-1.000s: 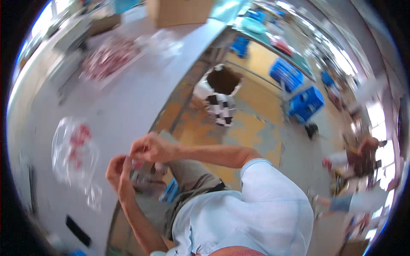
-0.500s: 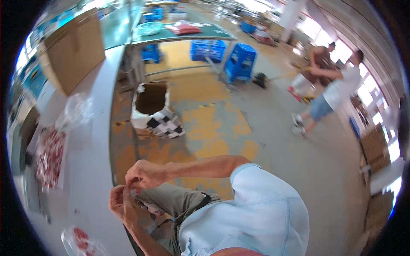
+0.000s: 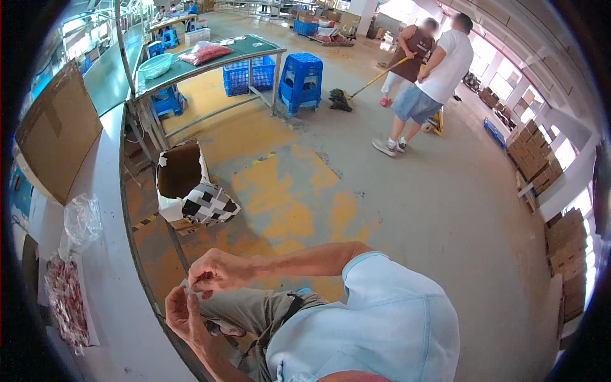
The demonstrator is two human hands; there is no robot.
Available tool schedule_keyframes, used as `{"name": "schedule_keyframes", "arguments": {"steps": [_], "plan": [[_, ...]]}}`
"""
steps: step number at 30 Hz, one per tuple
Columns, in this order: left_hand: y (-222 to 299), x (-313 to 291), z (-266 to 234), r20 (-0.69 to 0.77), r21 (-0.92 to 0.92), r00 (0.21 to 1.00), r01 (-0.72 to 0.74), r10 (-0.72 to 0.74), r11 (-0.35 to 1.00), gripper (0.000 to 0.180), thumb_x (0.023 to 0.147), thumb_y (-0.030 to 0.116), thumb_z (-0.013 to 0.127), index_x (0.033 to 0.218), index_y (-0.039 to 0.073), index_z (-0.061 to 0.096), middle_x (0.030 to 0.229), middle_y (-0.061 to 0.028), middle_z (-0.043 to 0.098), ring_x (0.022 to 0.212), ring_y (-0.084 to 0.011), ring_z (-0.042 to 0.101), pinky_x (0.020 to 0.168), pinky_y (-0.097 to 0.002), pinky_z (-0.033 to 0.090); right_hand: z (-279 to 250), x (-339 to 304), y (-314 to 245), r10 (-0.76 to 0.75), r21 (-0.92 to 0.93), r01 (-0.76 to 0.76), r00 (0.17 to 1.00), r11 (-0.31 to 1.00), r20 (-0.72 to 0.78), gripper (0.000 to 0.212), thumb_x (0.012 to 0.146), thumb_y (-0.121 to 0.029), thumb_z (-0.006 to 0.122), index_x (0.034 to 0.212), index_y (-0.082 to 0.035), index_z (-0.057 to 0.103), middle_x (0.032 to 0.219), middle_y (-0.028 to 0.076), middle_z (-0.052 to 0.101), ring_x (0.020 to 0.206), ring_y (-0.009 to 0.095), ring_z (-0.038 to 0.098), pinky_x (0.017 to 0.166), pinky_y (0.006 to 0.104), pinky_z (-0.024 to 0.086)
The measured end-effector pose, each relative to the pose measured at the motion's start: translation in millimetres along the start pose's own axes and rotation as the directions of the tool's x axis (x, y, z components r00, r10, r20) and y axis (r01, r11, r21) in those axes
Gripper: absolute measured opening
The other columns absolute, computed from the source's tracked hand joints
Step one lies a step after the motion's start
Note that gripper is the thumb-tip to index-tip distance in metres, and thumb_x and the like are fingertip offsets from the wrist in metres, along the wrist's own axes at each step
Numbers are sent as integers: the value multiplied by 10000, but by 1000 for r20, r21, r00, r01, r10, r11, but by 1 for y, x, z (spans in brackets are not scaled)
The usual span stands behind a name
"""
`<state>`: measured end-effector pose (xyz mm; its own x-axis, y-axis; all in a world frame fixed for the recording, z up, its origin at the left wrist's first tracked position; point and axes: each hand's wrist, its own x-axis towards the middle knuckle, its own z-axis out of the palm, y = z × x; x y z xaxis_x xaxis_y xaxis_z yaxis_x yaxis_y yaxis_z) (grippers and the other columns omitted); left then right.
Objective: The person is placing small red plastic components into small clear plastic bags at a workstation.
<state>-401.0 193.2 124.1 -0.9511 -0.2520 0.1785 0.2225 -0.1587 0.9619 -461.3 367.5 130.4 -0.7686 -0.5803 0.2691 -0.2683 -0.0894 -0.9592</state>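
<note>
My left hand [image 3: 183, 313] is raised beside the edge of the white table, its thumb and fingers pinched together. Just above it, my right hand [image 3: 219, 270] has curled fingers, and the fingertips of both hands nearly meet. Between them is something small; a reddish bit [image 3: 207, 295] shows under the right fingers, but its kind is not clear. On the white table [image 3: 114, 286] to my left lie a pile of red-and-white pieces in clear wrapping [image 3: 67, 299] and a crumpled clear plastic bag [image 3: 83, 218].
A cardboard sheet or box [image 3: 60, 130] stands on the table's far part. An open carton [image 3: 183, 175] with a checkered flap sits on the floor beside it. Farther off are stacked blue stools [image 3: 300, 83], a green-topped table [image 3: 210, 60], and two people, one holding a mop [image 3: 340, 99].
My view has swung to the right, so the table and carton appear farther left. Both hands stay close together in a pinch. The two people in the distance have shifted, and the mop shows clearly.
</note>
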Motion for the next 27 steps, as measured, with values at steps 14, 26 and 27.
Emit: {"name": "schedule_keyframes", "arguments": {"steps": [14,26,27], "plan": [[-8,11,-2,320,61,940,104,-118,993,41,943,-34,653,941,1,632,862,3,638,784,-76,596,737,-226,462,-21,-9,-2,-125,-212,117,992,970,-24,43,922,-7,683,926,34,670,829,117,719,753,157,716,664,297,573],[-25,23,2,375,227,925,-20,-69,974,85,895,-93,637,935,-18,628,865,-43,637,802,-124,646,775,-267,526,-31,-15,10,-4,-94,-1,999,996,-46,26,904,39,661,908,32,636,839,125,692,759,194,724,632,311,575],[-27,25,4,374,230,924,-13,-76,973,85,895,-93,637,935,-18,628,865,-43,637,802,-124,646,775,-267,526,-32,-14,14,2,-89,-6,999,996,-47,26,904,39,661,908,32,636,839,125,692,759,194,724,632,311,575]]}}
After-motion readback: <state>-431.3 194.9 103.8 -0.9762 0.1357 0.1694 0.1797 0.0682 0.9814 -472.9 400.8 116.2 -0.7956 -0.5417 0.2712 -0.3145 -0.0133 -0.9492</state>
